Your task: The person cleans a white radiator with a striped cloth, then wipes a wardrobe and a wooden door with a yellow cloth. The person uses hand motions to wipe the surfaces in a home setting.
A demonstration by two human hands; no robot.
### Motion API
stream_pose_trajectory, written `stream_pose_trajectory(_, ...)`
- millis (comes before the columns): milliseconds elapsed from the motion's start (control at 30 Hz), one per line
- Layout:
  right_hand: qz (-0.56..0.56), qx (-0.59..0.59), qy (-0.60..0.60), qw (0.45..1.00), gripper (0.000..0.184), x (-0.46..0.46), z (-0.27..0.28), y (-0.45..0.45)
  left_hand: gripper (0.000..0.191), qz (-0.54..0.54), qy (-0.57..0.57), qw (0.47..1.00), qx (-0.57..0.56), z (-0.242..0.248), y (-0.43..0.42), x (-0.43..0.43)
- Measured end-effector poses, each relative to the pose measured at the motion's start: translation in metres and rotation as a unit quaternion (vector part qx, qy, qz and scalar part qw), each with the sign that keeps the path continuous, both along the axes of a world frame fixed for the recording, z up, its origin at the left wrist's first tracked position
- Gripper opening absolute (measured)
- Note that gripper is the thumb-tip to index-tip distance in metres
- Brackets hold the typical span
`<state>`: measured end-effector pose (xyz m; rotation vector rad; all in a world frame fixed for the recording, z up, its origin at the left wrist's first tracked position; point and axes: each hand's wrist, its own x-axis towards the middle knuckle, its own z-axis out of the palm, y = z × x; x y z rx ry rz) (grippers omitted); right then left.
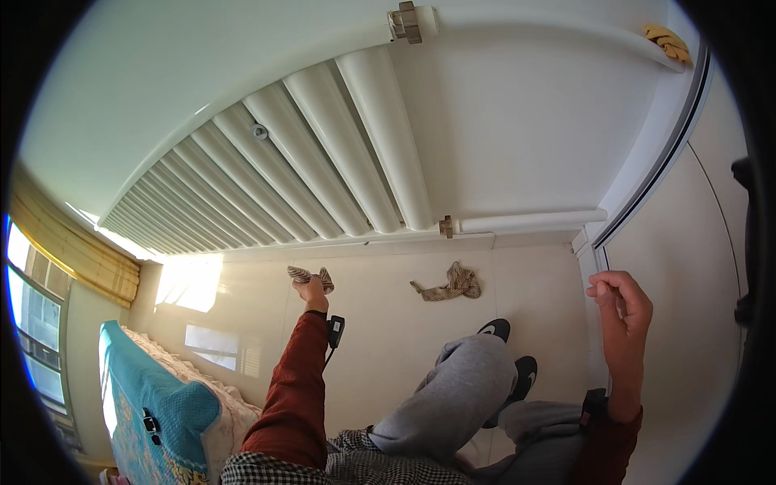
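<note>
My left hand (311,293) reaches out low in front of a white radiator (339,151) and grips a brown-and-cream striped cloth (300,274), perhaps a sock. Parts of the cloth stick out on both sides of the fingers. To its right, a similar striped cloth (462,284) lies crumpled on the pale tiled floor (376,339), one narrow end trailing left. My right hand (624,306) is raised beside the door frame at the right, its fingers loosely curled and a gap inside them. I see nothing in it.
A bed (163,400) with a turquoise cover stands at lower left, a black strap with a buckle (150,424) on it. White pipes (533,221) run from the radiator to the right wall. A yellow cloth (667,42) hangs on the upper pipe. My shoes (526,373) are below.
</note>
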<state>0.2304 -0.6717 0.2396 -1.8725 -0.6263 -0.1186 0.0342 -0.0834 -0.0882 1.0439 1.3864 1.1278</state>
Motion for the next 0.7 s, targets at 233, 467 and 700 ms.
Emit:
stream_pose_trajectory(233, -0.025, -0.013, 0.076, 0.997, 0.013, 0.019, -0.004, -0.002, 0.05, -0.051, 0.114, 0.986, 0.11, 0.012, -0.045, 0.159)
stream_pose_trajectory(467, -0.015, -0.076, 0.095, 0.992, 0.015, 0.028, -0.012, -0.002, 0.045, -0.141, 0.247, 0.9, 0.33, 0.028, -0.146, 0.157)
stream_pose_trajectory(700, 0.025, -0.064, 0.085, 0.994, 0.012, 0.028, -0.017, 0.02, 0.045, -0.31, 0.021, 0.93, 0.195, 0.044, -0.081, 0.082)
